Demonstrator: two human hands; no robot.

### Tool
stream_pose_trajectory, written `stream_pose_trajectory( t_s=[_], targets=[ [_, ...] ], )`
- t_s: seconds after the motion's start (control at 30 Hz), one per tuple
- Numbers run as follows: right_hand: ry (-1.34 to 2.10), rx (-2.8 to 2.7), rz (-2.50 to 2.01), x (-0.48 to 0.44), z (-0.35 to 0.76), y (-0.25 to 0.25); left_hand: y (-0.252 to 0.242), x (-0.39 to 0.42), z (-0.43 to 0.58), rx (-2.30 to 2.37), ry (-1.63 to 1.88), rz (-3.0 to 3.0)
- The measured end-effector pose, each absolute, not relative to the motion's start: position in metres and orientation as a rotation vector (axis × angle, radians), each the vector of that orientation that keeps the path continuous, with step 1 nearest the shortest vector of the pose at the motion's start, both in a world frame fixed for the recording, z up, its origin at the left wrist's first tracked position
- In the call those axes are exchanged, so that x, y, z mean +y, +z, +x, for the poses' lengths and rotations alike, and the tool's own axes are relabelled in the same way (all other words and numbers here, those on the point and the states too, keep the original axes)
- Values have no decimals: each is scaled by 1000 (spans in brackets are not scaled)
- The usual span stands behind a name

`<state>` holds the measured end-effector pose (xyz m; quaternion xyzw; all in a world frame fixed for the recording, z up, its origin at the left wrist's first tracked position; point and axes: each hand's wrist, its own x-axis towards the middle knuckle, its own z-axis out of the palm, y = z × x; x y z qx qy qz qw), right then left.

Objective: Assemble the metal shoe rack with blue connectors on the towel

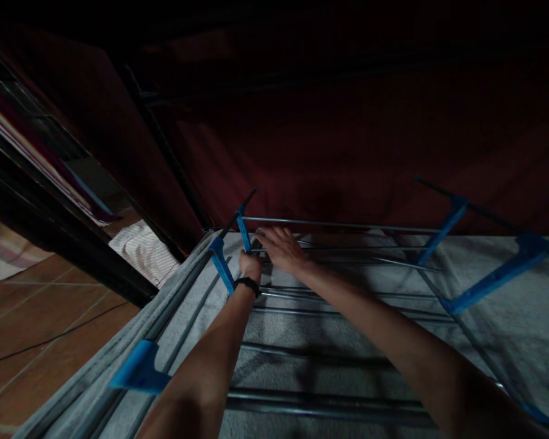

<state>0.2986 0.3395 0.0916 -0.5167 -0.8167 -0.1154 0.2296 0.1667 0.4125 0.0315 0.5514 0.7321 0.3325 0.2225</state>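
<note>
A folding drying rack with metal rods [338,223] and blue plastic brackets [221,263] lies over a grey cloth [283,332]. At the rack's far left corner, my left hand [251,266], with a dark band at its wrist, is closed on the frame just beside a blue bracket; its fingers are mostly hidden. My right hand [282,249] is right beside it, a little farther forward, with bent fingers over the rods near the same corner. Its fingertips show poorly in the dim light. On the rack's right side, another blue bracket [489,277] stands slanted upward.
A dark red panel [338,152] rises close behind the rack. Dark posts [86,244] slant along the left. Beyond them are a brown tiled floor [50,323], a thin cable [68,331], a pale striped cloth [141,250] and a hanging striped fabric [41,152].
</note>
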Motion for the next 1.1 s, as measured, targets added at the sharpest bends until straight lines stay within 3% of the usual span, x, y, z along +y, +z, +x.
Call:
stream_pose_trajectory(
  t_s=[0.2,0.4,0.57,0.77,1.1],
  targets=[
    [-374,-2208,-1594,369,300,142,54,426,181,1744,1593,1533],
    [-313,-2393,-1609,394,300,143,62,446,185,1396,1824,1567],
    [-171,-2461,-1551,401,315,142,59,452,170,1374,1845,1662],
    [130,-2455,-1459,393,343,100,60,456,157,1453,1797,1581],
    [12,-2542,-1551,396,302,88,36,458,152,1521,1521,1530]
  ],
)
